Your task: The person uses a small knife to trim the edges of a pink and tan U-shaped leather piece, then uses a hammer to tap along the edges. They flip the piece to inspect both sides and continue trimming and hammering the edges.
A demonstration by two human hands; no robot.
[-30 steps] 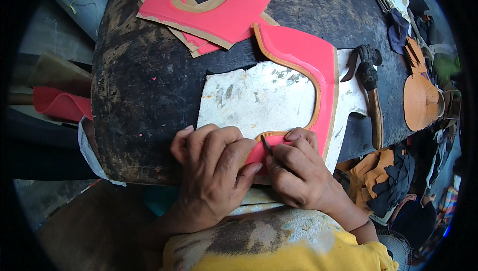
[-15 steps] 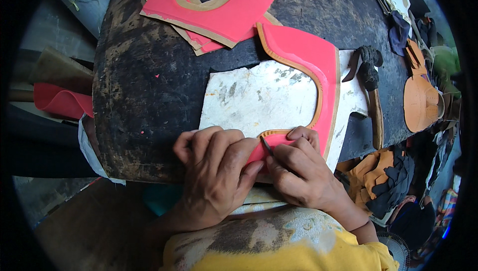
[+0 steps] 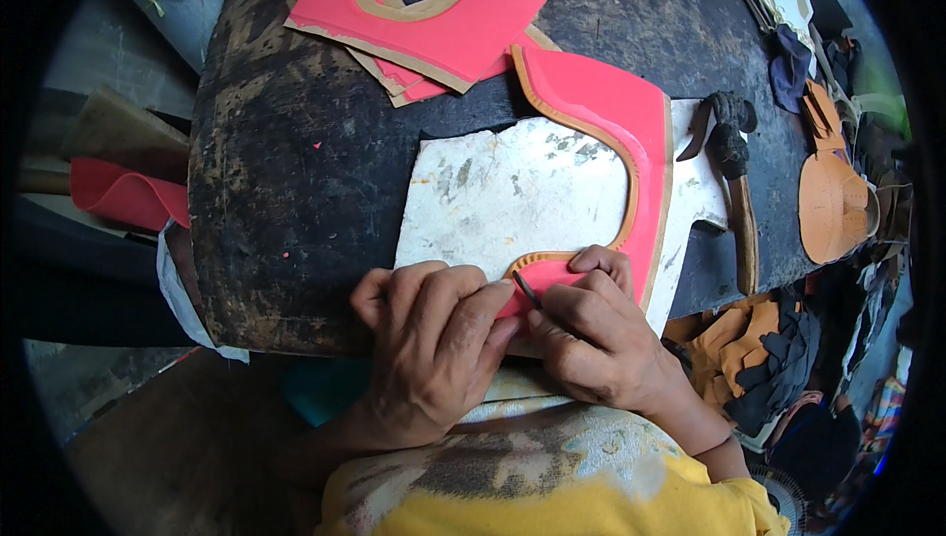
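Big dark scuffed worktop [image 3: 296, 171] takes up most of the view. On it sits a pale cutting slab [image 3: 512, 191], my landmark here. Behind the slab there's a stack of pink pieces [image 3: 434, 24] with tan edging. Wrapping the slab's right edge and curling onto its near edge is the curved pink leather piece [image 3: 631, 132], probably laid there for a hard backing. Right of the slab lies a hammer [image 3: 734, 171]. At the slab's near edge, the left hand [image 3: 434, 339] presses flat to pin the piece, fingers closed down on it. The right hand [image 3: 591, 334] is pinched round a thin dark tool [image 3: 525, 291] on the edging.
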